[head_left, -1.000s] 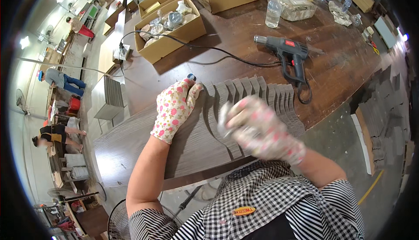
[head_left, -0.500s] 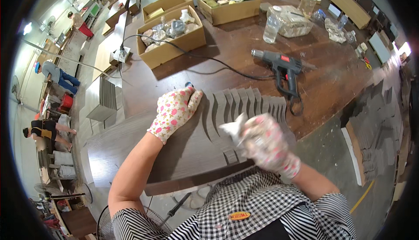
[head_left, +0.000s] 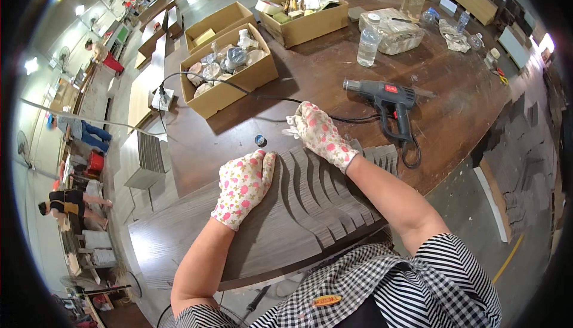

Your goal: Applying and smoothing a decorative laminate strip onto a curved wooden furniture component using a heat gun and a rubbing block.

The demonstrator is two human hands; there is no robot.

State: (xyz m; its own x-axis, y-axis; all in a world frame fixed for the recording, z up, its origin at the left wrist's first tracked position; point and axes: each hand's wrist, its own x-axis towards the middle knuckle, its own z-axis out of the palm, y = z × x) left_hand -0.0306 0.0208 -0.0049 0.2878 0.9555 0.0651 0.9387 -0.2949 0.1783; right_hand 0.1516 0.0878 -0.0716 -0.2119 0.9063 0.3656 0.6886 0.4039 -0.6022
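My left hand point(head_left: 243, 186), in a white floral glove, is closed at the far edge of a dark grey wood-grain panel point(head_left: 179, 232), its fingertips curled over the edge. Just beyond it a small round blue-and-black cap point(head_left: 260, 140) lies on the brown table. My right hand point(head_left: 322, 134), gloved alike, is closed on a crumpled whitish cloth point(head_left: 291, 127), above the far ends of the panels. Several wavy-edged grey panels point(head_left: 322, 191) overlap in a stepped row between and below my hands. Beyond my right hand lies a dark grey heat gun point(head_left: 388, 101) with a black cord.
Cardboard boxes point(head_left: 230, 92) with wrapped lumps and small blocks stand at the table's far side. A water bottle point(head_left: 369, 40), a wrapped package point(head_left: 391, 32) and a clear jug point(head_left: 413, 2) stand at the far right. More grey panels point(head_left: 142, 159) are stacked at left. Other people work far left.
My right hand has moved with the cloth from the panels' near side to their far ends. My left hand has shifted slightly nearer, leaving the cap uncovered.
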